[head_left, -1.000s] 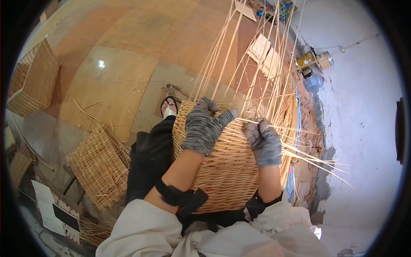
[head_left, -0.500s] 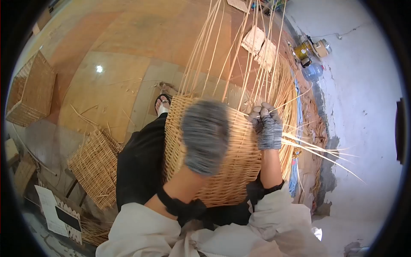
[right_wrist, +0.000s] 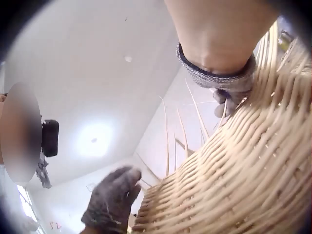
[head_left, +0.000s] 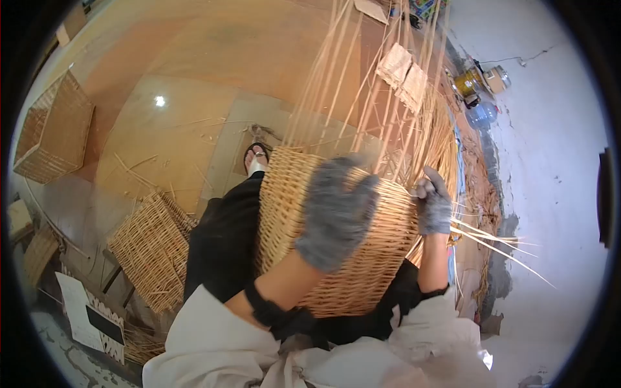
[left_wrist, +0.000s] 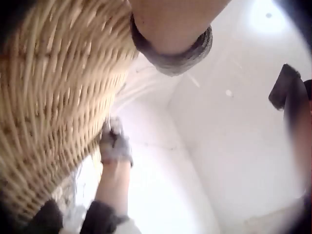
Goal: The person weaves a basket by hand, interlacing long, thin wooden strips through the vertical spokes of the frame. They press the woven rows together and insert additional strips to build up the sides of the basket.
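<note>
A woven wicker basket [head_left: 352,258] lies across the person's lap, long upright strands [head_left: 381,123] rising from its far rim. Over its middle, the left hand [head_left: 339,216], in a grey glove, is blurred, with thumb and fingers apart. The right wrist view shows this left hand [right_wrist: 111,201] beside the rim with nothing visible in it. At the rim's right end, the gloved right hand [head_left: 433,202] pinches a thin strand, its index finger raised. It also appears in the left wrist view, the right hand [left_wrist: 116,141] against the weave [left_wrist: 53,97].
A woven panel [head_left: 152,249] lies at the left, below a box-shaped woven piece [head_left: 57,129]. Pale slabs [head_left: 402,76] lie on the floor beyond the strands. Bundled strands [head_left: 443,132] run along the right, near a water bottle [head_left: 482,115] by the wall. A sandalled foot [head_left: 257,156] shows.
The left hand has come off the rim and moved right over the basket's side. The right hand has shifted right along the rim. The basket shifted left, then back right in the head view.
</note>
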`<state>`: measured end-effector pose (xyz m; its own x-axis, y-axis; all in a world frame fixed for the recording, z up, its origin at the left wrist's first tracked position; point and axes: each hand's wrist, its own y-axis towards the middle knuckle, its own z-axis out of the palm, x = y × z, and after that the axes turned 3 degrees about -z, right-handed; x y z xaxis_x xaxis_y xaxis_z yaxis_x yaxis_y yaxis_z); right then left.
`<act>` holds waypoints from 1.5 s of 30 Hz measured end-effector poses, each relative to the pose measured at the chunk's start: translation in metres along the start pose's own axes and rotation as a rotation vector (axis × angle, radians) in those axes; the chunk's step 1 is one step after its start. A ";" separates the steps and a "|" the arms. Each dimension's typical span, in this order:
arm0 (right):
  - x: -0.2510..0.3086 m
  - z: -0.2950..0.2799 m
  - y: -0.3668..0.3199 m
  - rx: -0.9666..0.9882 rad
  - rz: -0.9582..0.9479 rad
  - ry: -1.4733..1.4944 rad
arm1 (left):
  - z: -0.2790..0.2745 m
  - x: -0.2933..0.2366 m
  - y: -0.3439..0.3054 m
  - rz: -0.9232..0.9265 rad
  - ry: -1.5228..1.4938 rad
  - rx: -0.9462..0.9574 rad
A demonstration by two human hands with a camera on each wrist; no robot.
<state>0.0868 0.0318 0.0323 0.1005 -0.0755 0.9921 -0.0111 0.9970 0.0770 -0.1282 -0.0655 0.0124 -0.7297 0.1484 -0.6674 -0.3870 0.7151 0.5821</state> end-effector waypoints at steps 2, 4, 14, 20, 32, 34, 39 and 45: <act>-0.001 -0.006 -0.003 0.037 0.021 0.078 | -0.044 0.014 0.011 -0.337 -0.340 -0.082; 0.012 0.002 -0.009 -0.018 0.053 -0.034 | -0.036 0.038 0.011 -0.388 -0.413 0.166; 0.049 0.115 -0.049 0.347 -0.148 -0.704 | -0.029 0.057 0.013 -0.385 -0.358 0.192; 0.042 0.191 -0.038 0.342 -0.426 -0.671 | -0.020 0.066 0.009 -0.263 -0.245 0.221; 0.036 0.123 -0.058 0.256 0.032 -0.162 | -0.027 0.068 0.036 -0.403 -0.551 0.499; 0.021 0.095 -0.040 0.112 0.305 0.038 | -0.014 0.073 0.032 -0.469 -0.632 0.470; 0.013 0.050 -0.014 0.169 0.389 -0.011 | -0.017 0.049 0.049 -0.726 -0.328 0.589; 0.031 0.118 0.043 0.331 -0.099 -0.488 | -0.029 0.035 0.054 -0.637 -0.176 0.624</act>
<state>-0.0283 0.0701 0.0785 -0.3512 -0.2454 0.9036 -0.3420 0.9320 0.1202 -0.1909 -0.0413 0.0337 -0.3659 -0.3361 -0.8678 -0.2752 0.9299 -0.2442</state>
